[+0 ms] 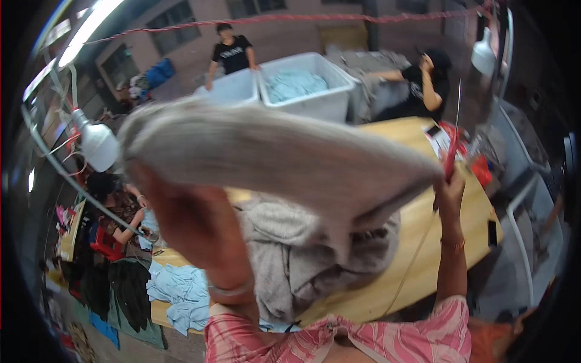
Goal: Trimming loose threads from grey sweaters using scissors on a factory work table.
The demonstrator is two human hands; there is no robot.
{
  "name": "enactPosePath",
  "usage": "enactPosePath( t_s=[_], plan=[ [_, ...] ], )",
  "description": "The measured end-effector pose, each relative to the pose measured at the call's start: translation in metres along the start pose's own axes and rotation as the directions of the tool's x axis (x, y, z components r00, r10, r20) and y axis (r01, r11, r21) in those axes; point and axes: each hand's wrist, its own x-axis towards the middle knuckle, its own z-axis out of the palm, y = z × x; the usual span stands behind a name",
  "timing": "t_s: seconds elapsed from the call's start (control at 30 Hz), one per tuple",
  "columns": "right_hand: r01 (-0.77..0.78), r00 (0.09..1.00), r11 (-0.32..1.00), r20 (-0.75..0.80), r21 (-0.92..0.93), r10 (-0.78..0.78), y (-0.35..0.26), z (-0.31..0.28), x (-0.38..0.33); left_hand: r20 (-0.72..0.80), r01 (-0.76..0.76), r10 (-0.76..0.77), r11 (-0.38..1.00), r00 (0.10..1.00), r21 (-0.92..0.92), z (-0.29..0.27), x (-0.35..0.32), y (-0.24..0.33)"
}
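Note:
A grey knitted garment [272, 148] is stretched in the air between my two hands, blurred by motion. My left hand [196, 221] is raised close to the camera and holds up the garment's left end; the cloth covers its fingers. On the right, my right hand [449, 190] is closed around a red-handled tool [451, 154] with a long thin metal point standing upward. The garment's right corner meets this hand; how it is gripped there is unclear. Below, a heap of grey knitwear [302, 260] lies on the yellow wooden table [411, 266].
Light blue cloth [178, 293] lies at the table's left edge. White bins [308, 63] stand beyond the table, near two people. Another person [118, 209] sits at left. Bulb lamps [98, 145] hang at both sides. A dark phone [492, 233] rests at the table's right edge.

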Motion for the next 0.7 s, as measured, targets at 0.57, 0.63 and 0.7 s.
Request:
enactPosePath(
  t_s=[0.57,0.63,0.7],
  plan=[
    [0.061,0.585,0.998,0.810,0.009,-0.043,0.027,0.125,-0.186,-0.918,0.725,-0.397,0.635,0.008,-0.268,-0.165,-0.252,0.048],
    [0.122,0.650,0.992,0.753,0.032,-0.104,0.032,0.147,-0.204,-0.852,0.679,-0.517,0.653,0.074,-0.337,-0.143,-0.204,0.034],
    [0.189,0.714,0.980,0.678,0.054,-0.175,0.032,0.162,-0.211,-0.790,0.591,-0.528,0.759,0.313,-0.273,-0.107,-0.143,0.005]
  ],
)
